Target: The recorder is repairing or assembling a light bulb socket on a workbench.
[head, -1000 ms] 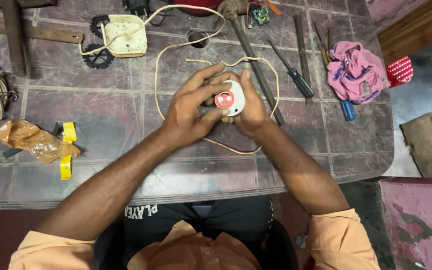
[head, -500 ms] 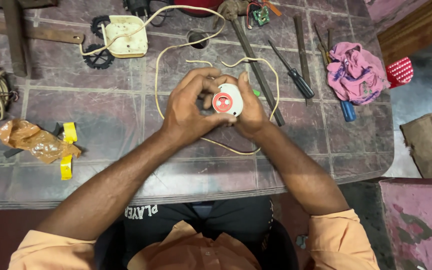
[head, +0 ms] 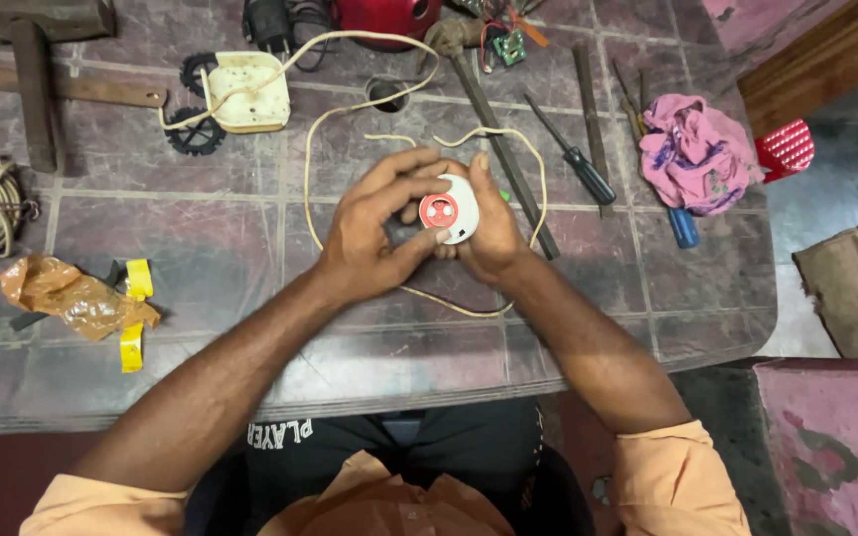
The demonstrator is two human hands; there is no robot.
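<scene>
- White and round, with a red centre, the small fitting [head: 452, 208] sits between your two hands above the middle of the tiled table [head: 201, 248].
- Your left hand [head: 374, 238] wraps it from the left; the grip is closed on the fitting, thumb tip pressing its lower edge and fingers curled over the top.
- Your right hand [head: 494, 233] cups it from the right and behind, that grip also holding the fitting.
- A cream cord [head: 320, 169] loops around your hands on the table and runs up to a cream switch box [head: 245, 91] at the far left.
- A black-handled screwdriver [head: 573, 164] lies just right of your hands; a pink cloth [head: 692, 154] lies farther right.
- Crumpled orange plastic [head: 67, 296] with yellow tape [head: 134, 313] rests well to the left.
</scene>
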